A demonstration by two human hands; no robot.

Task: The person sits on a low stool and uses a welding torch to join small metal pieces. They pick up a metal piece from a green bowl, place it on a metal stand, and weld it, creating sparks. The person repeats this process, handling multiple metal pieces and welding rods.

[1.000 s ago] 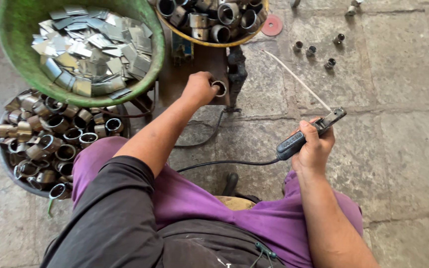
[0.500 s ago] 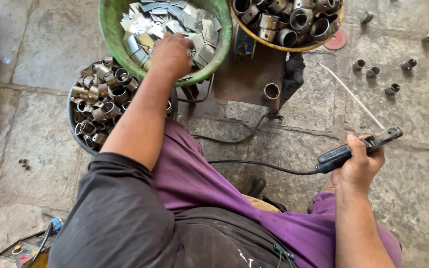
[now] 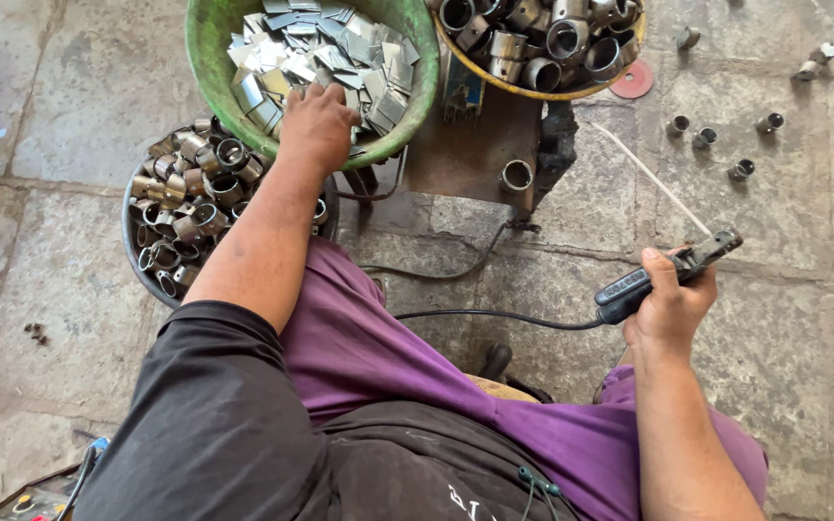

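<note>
My left hand (image 3: pixel 316 123) reaches into a green basin (image 3: pixel 207 58) full of small flat metal plates (image 3: pixel 340 53), fingers curled down among them; whether it grips a plate is hidden. My right hand (image 3: pixel 670 307) is shut on a black welding electrode holder (image 3: pixel 663 275) with a thin white rod (image 3: pixel 651 178) slanting up and left. A black cable (image 3: pixel 494 315) runs from the holder across my purple-clad lap. One short metal ring (image 3: pixel 516 175) stands on a rusty steel work plate (image 3: pixel 465 145) between the hands.
A dark tub (image 3: pixel 137 253) of short metal tube pieces sits at left under my forearm. A yellow-rimmed basin (image 3: pixel 533 92) of tube pieces is at top. Loose rings (image 3: pixel 740 169) and a red disc (image 3: pixel 633 80) lie on the stone floor at right.
My left hand went from the ring on the work plate into the green basin and now digs among the plates. The right hand keeps holding the electrode holder; the camera view shifted.
</note>
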